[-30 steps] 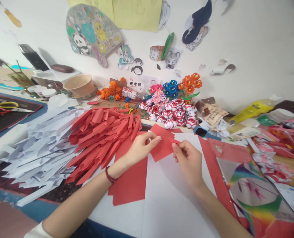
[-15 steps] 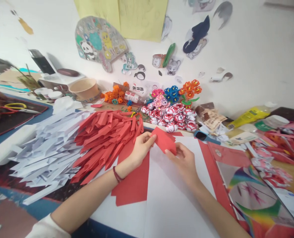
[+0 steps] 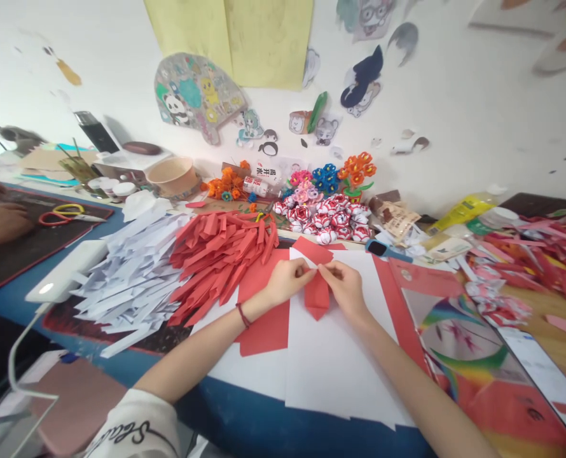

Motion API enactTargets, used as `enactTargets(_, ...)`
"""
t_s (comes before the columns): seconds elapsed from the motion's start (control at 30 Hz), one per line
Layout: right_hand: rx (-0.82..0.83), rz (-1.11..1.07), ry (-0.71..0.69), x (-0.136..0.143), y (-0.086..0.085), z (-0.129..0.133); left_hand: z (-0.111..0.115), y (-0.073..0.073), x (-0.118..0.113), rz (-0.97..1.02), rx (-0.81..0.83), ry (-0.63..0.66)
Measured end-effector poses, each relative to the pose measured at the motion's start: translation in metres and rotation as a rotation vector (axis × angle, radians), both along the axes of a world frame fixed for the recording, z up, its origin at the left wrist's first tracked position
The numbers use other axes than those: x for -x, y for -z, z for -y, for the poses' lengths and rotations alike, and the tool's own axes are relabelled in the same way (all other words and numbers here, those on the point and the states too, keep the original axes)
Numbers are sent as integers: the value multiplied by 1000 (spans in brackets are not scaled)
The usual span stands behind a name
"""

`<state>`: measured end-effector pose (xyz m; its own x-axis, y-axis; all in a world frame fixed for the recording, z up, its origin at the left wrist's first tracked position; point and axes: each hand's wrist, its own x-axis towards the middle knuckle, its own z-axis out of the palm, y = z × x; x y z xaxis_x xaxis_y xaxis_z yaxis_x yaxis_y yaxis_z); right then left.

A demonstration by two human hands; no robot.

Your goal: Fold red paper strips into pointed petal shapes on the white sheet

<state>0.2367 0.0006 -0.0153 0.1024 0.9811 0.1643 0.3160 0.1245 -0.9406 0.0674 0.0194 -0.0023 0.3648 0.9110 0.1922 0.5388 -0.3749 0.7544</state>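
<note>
A folded piece of red paper (image 3: 317, 299) is pinched between my two hands, its pointed end toward me, above white sheets (image 3: 335, 356). My left hand (image 3: 290, 280) is closed on its left edge, thumb tip near the middle. Across from it, my right hand (image 3: 345, 286) grips the right edge, and the thumbs almost meet. Flat red paper (image 3: 264, 324) lies under my left forearm. To the left are a heap of folded red paper strips (image 3: 220, 254) and a heap of white paper strips (image 3: 130, 273).
Red-and-white paper flowers (image 3: 328, 219) crowd the back beside orange flowers (image 3: 357, 168). Another person's hand (image 3: 4, 222) rests at far left near scissors (image 3: 68, 215). A white power bank (image 3: 68, 270) with a cable sits left. A phone (image 3: 540, 369) lies at right.
My hands have drawn closer together and the red paper has turned, its pointed end now toward me. The other person's hand has let go of the scissors. The camera view has shifted.
</note>
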Motion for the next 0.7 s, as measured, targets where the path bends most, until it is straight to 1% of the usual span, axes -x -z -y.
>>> enactTargets(0.13,-46,79,27,-3,1,1,-4,2,4,-73,-21,5)
enactTargets(0.23,-56,139,18,-3,2,2,-1,2,6,-138,-34,-17)
enactTargets(0.47,-48,275,-23,5,1,9,11,-5,1,-322,-87,-93)
enactTargets(0.7,-54,377,35,0,-3,12,18,-10,-2,-467,-111,-92)
